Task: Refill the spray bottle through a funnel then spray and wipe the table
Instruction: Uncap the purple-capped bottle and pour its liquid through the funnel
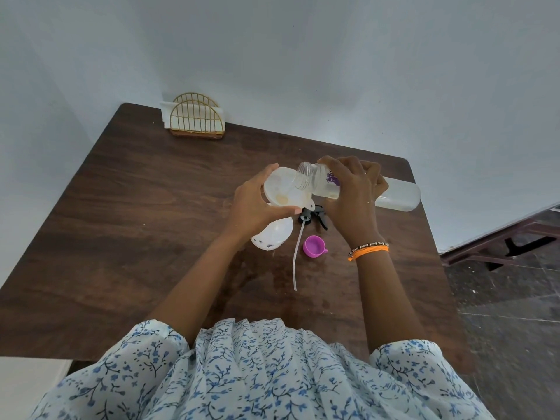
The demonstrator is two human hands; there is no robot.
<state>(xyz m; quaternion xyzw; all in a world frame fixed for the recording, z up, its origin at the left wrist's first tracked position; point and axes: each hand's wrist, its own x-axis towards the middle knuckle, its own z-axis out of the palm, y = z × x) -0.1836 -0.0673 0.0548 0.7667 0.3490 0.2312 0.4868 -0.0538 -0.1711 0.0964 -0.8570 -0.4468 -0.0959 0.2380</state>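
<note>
My left hand (253, 204) grips the rim of a white funnel (283, 189) that sits on the white spray bottle (274, 234). My right hand (351, 192) holds a clear water bottle (397, 195) tipped nearly level, its open threaded mouth (304, 177) over the funnel bowl. A little liquid lies in the funnel. The black spray head (315, 216) with its long white dip tube (297, 256) lies on the dark wooden table (136, 237) just beside the spray bottle. A purple cap (314, 246) rests open side up near the tube.
A gold wire napkin holder (195, 119) with white napkins stands at the table's far left corner against the wall. The table's right edge borders a dark tiled floor (509, 298) with a low wooden frame (497, 244).
</note>
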